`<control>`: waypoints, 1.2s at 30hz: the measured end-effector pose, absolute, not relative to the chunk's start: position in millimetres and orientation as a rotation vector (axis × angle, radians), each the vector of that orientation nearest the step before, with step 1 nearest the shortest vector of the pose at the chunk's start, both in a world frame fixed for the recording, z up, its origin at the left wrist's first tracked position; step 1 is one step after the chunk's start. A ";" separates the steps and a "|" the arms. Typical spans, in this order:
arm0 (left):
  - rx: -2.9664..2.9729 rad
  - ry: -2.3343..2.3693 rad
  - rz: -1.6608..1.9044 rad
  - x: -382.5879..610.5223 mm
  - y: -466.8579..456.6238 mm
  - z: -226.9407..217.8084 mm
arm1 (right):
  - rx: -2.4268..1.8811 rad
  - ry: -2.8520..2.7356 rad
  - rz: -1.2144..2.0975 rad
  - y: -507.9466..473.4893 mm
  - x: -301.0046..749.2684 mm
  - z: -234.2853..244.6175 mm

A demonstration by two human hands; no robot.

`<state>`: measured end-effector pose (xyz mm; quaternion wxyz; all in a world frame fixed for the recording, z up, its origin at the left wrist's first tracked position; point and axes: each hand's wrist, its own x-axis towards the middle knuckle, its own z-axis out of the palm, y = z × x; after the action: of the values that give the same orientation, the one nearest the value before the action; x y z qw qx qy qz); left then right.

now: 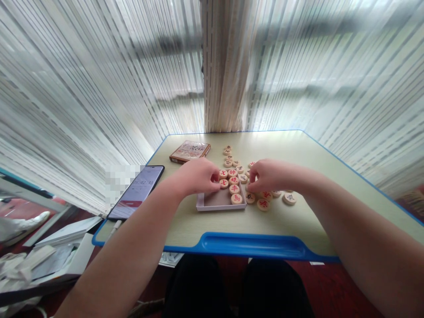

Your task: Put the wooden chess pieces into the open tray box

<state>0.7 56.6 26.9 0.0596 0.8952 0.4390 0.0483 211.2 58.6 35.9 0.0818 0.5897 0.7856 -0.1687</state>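
A shallow open box (221, 208) lies on the table, with several round wooden Chinese chess pieces (234, 189) marked in red set in rows inside it. Over the box's left side is my left hand (200, 176), its fingers closed at the edge of a red-marked Chinese chess piece (224, 183). My right hand (270, 174) is just right of the box, thumb and fingers pinched together at a piece mostly hidden by the fingertips. Around that hand lie loose pieces with red characters (263, 204) and dark characters (289, 198).
A flat printed box (190, 151) lies at the back left of the blue-edged table (185, 225). A phone (137, 192) with a cable rests at the left edge. More dark-marked pieces (228, 151) trail toward the back. Striped curtains (225, 66) hang behind the table.
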 end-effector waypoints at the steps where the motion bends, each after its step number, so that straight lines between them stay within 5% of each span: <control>1: 2.706 1.327 0.159 -0.2 57.2 27.0 | 1.758 2.353 -0.540 60.1 213.0 36.0; 9: 2.667 1.297 0.279 -3.5 61.5 24.8 | 1.827 2.532 -0.944 63.0 218.8 41.2; 20: 2.807 1.099 0.877 7.5 59.4 12.1 | 1.720 2.561 -1.812 67.3 213.3 26.2; 36: 2.785 1.025 0.994 8.4 57.0 12.2 | 1.612 2.567 -2.120 67.7 206.6 21.1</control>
<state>8.4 57.0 12.2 0.0062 0.8899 0.3276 0.3175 206.6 67.7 21.1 -0.2752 0.4189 0.6672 -0.5511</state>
